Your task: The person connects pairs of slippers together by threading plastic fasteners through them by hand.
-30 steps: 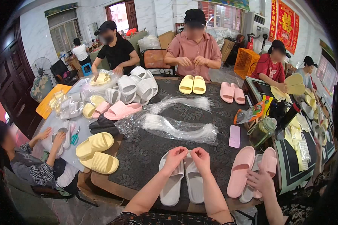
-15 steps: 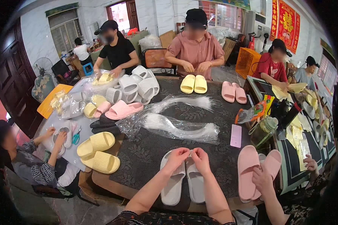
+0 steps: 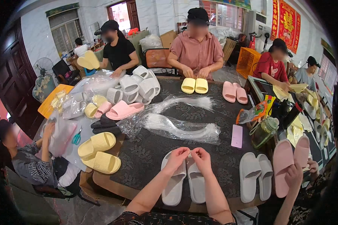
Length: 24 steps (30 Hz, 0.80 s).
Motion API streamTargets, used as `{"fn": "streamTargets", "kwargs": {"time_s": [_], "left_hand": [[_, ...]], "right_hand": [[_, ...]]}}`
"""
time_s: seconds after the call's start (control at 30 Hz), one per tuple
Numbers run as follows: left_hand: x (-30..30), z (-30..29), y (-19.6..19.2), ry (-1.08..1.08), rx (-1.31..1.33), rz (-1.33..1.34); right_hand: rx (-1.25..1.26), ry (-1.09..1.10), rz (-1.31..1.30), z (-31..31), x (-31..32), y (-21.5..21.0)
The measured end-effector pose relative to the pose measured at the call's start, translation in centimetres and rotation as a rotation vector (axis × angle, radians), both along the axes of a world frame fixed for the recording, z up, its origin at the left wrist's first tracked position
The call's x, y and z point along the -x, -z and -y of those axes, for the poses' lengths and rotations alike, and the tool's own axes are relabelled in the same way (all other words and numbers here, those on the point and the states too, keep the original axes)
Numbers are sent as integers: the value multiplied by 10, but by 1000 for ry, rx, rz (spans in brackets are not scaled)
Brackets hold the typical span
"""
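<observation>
A pair of grey slippers, the left slipper (image 3: 172,190) and the right slipper (image 3: 197,187), lies side by side in front of me, soles down. My left hand (image 3: 178,159) is over the upper of the left slipper with its fingertips pinched. Over the right slipper, my right hand (image 3: 201,159) pinches too, and the fingertips nearly meet above the gap between the slippers. Whatever is between the fingertips is too small to make out. The hands hide the far ends of both slippers.
Bundles of clear plastic ties (image 3: 180,129) lie across the dark table. Yellow slippers (image 3: 106,162) rest left of me, another grey pair (image 3: 250,178) at right. A co-worker's hand (image 3: 293,174) holds pink slippers (image 3: 283,167). A pink card (image 3: 236,136) sits near a bottle (image 3: 264,132).
My hands stay nearly still. The co-worker at right has moved the pink slippers right and up, exposing grey ones. At back left, yellow slippers are lifted; at left, a plastic bag now shows.
</observation>
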<state>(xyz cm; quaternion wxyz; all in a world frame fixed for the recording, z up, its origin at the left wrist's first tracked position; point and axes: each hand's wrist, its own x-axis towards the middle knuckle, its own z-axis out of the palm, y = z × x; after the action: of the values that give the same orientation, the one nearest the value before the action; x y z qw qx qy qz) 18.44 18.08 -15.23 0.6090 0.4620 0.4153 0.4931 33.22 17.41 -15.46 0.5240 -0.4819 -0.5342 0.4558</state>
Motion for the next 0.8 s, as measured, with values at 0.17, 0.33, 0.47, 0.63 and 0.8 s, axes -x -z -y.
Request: {"fn": "streamTargets", "kwargs": {"time_s": [0.17, 0.33, 0.47, 0.63, 0.8], "left_hand": [[2, 1, -6, 30, 23, -3], [4, -2, -1, 34, 58, -21], [1, -1, -2, 35, 63, -29], [0, -2, -2, 33, 78, -47], [1, -3, 8, 15, 18, -50]], "right_hand": [[-11, 0, -53, -3, 0, 13], [26, -11, -26, -1, 2, 6], [26, -5, -30, -3, 0, 12], [25, -21, -64, -2, 0, 11], [19, -28, -69, -3, 1, 5]]}}
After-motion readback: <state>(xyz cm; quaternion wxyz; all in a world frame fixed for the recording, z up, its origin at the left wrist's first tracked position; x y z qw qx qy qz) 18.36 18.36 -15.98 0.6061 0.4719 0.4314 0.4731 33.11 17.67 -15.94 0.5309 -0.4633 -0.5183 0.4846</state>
